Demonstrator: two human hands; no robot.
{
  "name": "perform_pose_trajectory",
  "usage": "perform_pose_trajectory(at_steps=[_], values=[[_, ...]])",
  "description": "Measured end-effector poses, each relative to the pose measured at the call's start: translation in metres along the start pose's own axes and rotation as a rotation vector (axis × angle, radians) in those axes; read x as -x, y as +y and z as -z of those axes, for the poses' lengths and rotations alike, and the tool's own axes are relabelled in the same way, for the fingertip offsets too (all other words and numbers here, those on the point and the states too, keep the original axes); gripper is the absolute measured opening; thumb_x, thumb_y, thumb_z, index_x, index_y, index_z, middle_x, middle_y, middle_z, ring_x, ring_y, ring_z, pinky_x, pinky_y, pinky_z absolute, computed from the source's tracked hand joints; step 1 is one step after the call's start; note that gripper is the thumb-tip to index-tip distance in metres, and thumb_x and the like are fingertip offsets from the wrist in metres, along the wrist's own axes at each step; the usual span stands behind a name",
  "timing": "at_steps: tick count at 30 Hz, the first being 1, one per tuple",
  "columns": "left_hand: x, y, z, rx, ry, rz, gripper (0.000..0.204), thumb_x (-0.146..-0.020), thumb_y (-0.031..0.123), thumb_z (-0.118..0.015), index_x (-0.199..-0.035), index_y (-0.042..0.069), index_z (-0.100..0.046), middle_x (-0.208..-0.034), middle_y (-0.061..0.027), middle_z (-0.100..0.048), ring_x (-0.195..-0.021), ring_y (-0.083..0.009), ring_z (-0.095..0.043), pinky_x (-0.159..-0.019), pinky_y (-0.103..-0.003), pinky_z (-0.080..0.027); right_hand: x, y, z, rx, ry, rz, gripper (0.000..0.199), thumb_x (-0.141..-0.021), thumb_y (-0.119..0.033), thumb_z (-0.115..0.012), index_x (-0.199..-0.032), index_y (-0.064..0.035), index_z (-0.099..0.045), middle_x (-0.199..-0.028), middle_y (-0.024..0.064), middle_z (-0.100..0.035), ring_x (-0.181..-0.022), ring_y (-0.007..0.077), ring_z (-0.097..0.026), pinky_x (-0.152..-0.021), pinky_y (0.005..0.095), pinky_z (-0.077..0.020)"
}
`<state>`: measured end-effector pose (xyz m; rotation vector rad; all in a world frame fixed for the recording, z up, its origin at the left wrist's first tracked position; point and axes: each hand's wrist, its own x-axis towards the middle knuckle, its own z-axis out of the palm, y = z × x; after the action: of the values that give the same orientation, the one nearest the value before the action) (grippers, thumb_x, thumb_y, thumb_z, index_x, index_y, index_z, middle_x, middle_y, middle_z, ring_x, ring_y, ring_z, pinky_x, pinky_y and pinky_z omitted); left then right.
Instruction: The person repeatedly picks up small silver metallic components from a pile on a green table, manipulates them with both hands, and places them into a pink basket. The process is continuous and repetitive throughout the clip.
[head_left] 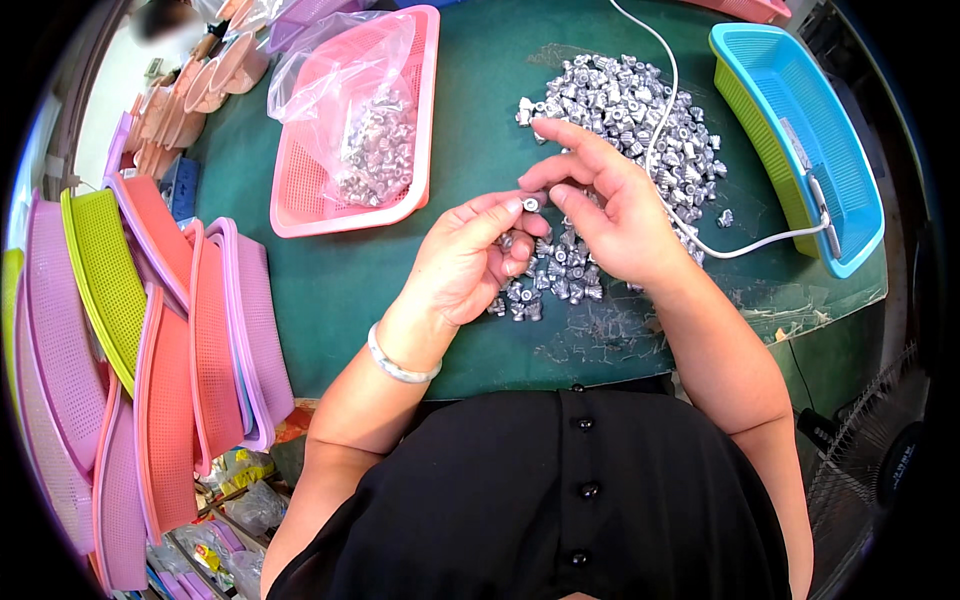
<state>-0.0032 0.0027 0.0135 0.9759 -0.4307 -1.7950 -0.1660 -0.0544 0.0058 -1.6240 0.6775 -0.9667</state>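
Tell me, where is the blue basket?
In the head view, the blue basket sits at the far right of the green table, to the right of the pile of small silver metal parts, with a white cable running into it.

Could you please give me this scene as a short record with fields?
surface: green table
left hand: holds several small silver metal parts
right hand: pinches one silver part with the left fingertips
pile: silver parts beyond the hands
pink tray: holds a clear bag of parts
blue tray: at right
white cable: crosses the pile
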Motion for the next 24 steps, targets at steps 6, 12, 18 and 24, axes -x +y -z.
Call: perform_pose_trajectory(at_steps=[6, 12, 18, 24], values=[[-0.003, 0.004, 0.011, 0.122, -0.050, -0.086, 0.021, -0.087, 0.017, -0.045, -0.092, -0.001, -0.055, -0.092, -0.0137, -0.059, -0.072, -0.0201, -0.058, -0.061, -0.029, -0.049, -0.003, 0.000, 0.008, 0.515, -0.069, 0.215, 0.044, -0.071, 0.001, -0.057, -0.114, -0.0057, -0.052, -0.078, 0.0071, -0.060, -0.076, 0.0264, -0.054, -0.072, 0.0370, -0.0417], [-0.001, 0.006, 0.018, -0.054, 0.034, -0.106, 0.017, -0.086, 0.014, -0.050, -0.095, 0.001, -0.057, -0.086, -0.0080, -0.060, -0.075, -0.0160, -0.057, -0.059, -0.027, -0.048, 0.000, -0.004, 0.002, 0.778, -0.271, 0.158, 0.044, -0.069, -0.003, -0.059, -0.113, -0.0061, -0.052, -0.079, 0.0067, -0.060, -0.086, 0.0245, -0.051, -0.078, 0.0368, -0.0340], [-0.001, 0.004, 0.009, -0.149, 0.106, -0.110, 0.016, -0.083, 0.005, -0.055, -0.098, 0.001, -0.057, -0.078, -0.0032, -0.058, -0.064, -0.0098, -0.053, -0.052, -0.021, -0.044, 0.001, 0.000, 0.002, 0.767, -0.227, 0.169, 0.047, -0.069, -0.002, -0.060, -0.115, -0.0054, -0.051, -0.078, 0.0065, -0.060, -0.084, 0.0241, -0.052, -0.078, 0.0374, -0.0351], [0.005, 0.005, 0.002, -0.343, 0.072, -0.188, 0.021, -0.079, 0.001, -0.060, -0.100, 0.001, -0.056, -0.074, 0.0001, -0.054, -0.057, -0.0040, -0.048, -0.049, -0.018, -0.039, -0.002, -0.003, 0.005, 0.066, -0.064, -0.004, 0.053, -0.073, 0.001, -0.060, -0.124, -0.0015, -0.044, -0.080, 0.0033, -0.061, -0.080, 0.0119, -0.053, -0.081, 0.0279, -0.0402]])
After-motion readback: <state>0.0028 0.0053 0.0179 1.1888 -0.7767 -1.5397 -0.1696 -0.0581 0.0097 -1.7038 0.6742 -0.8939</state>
